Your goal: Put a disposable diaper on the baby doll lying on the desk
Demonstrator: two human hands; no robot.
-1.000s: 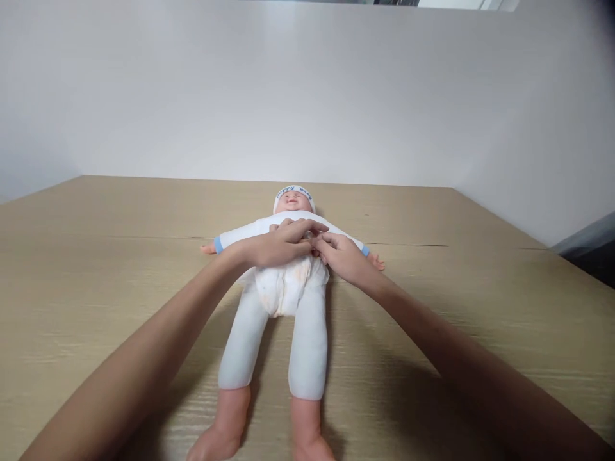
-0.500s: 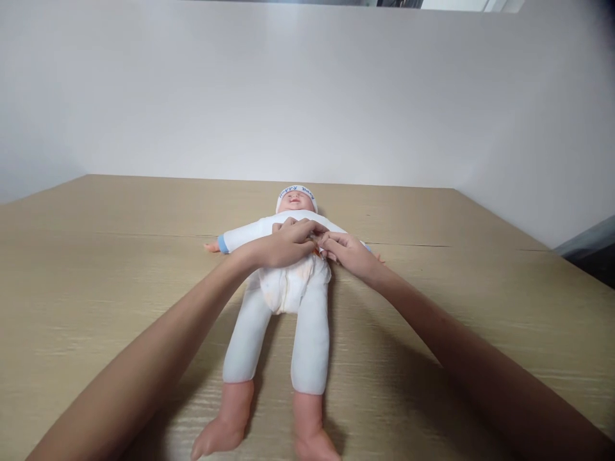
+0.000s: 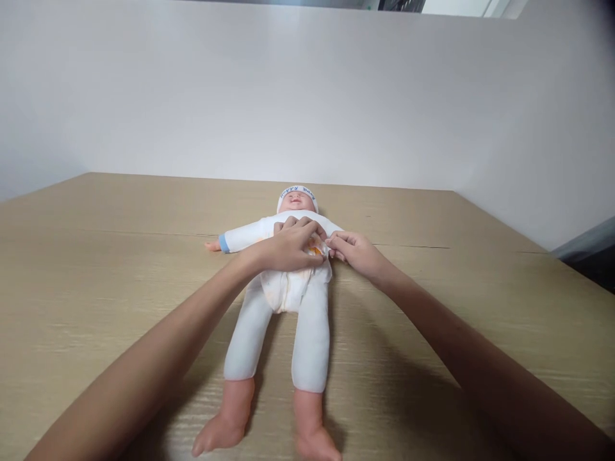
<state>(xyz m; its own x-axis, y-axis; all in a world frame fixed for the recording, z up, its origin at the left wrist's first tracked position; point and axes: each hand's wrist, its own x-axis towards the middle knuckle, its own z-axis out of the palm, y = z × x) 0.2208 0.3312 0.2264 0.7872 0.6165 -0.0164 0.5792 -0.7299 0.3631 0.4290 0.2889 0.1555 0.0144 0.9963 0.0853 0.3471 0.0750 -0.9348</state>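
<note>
- doll (image 3: pixel 310 320) with pink feet and white clothes lies on its back in the middle of a big tan wooden table (image 3: pixel 96 282). its head is far away and its feet are close.
- white diaper (image 3: pixel 283 288) with small orange and yellow marks is around the doll, over the white pants.
- left hand (image 3: pixel 294 243) is bare and lies over the top front of the diaper. its fingers are loose and its thumb sticks out, with a gap between them. a bright orange bit of the diaper shows in that gap.
- right hand (image 3: pixel 353 253) is bare and close to the left fingertips, at the diaper's top side edge. its fingers are bent in like a pinch. i cannot tell if they have hold of anything, because that spot is too small to see.
- white long sleeve (image 3: pixel 247 235) with a light blue cuff (image 3: pixel 223 242) goes out to the side. the doll's other arm is mostly hidden by the right hand.
- white cloth hat band (image 3: pixel 296 191) with dark letters is on the doll's head.
- smooth pale wall (image 3: pixel 288 96) stands behind the table.
</note>
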